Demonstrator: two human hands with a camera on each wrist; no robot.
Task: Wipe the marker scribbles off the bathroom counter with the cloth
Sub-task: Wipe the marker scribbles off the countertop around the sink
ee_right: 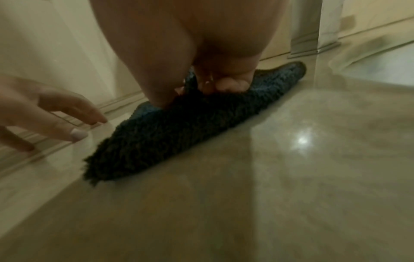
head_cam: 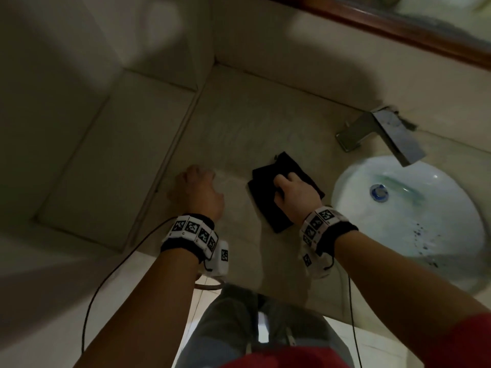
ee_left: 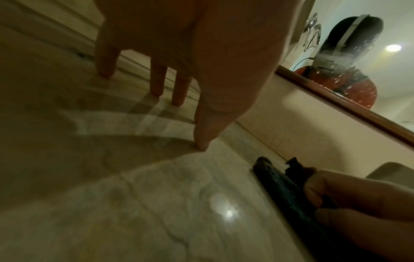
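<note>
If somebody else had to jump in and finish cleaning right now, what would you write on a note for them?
Right hand: fingers curled on the dark cloth, pressing it flat on the counter, left of the sink.
Left hand: holds nothing, straight fingertips propped on the counter, apart from the cloth.
Done: cloth is down and in use.
Left: no scribbles show in these dim, blurry views, so check the counter around and under the cloth, and keep wiping if any remain.
</note>
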